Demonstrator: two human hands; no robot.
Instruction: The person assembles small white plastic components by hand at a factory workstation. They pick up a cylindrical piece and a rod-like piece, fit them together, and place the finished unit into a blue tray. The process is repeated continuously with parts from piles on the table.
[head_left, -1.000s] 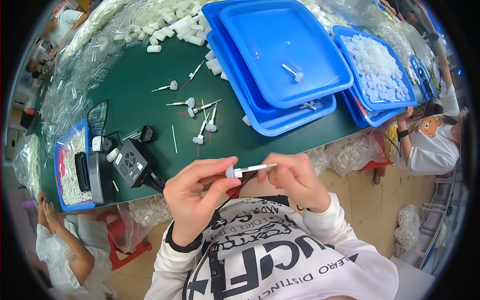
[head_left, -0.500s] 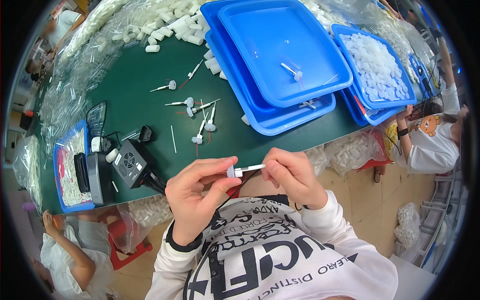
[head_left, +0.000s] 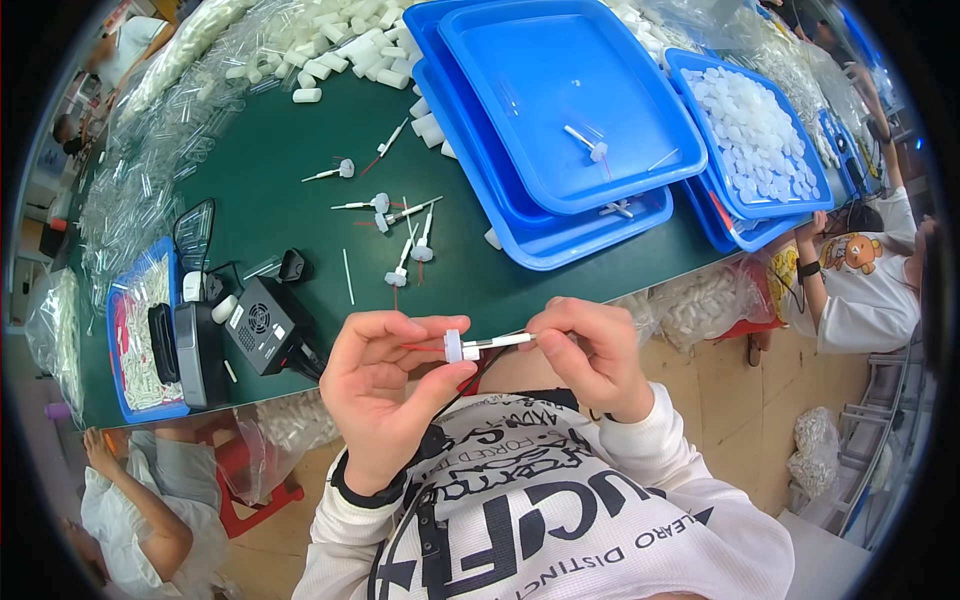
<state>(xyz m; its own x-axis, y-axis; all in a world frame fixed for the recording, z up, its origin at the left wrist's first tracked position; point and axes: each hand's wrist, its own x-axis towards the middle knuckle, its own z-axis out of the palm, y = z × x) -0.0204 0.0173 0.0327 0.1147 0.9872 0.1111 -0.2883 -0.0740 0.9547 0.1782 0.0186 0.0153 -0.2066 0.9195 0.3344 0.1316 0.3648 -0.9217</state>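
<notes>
My left hand [head_left: 385,385] has its thumb and index fingertip at opposite edges of a round, pale plastic cap [head_left: 454,346], lightly gripping it. From the cap's right side a thin white stick-like tube [head_left: 503,341] runs toward my right hand [head_left: 592,358], whose thumb and fingers pinch its far end. A fine red wire [head_left: 425,347] sticks out of the cap's left side into the hollow of my left hand. Beyond my hands, several similar capped tubes with red wires [head_left: 397,274] lie on the dark green table [head_left: 300,215]. A loose thin white rod [head_left: 348,277] lies near them.
Stacked blue trays [head_left: 560,100] stand at the far right; the top one holds a capped tube. Another blue tray [head_left: 745,213] carries pale round caps. White foam cylinders [head_left: 307,96] pile at the back. A black box [head_left: 262,325] sits left. Co-workers [head_left: 850,280] flank me.
The cap has shifted slightly left, and the red wire now shows on its left side. My right hand's pinch has moved out to the tube's far end.
</notes>
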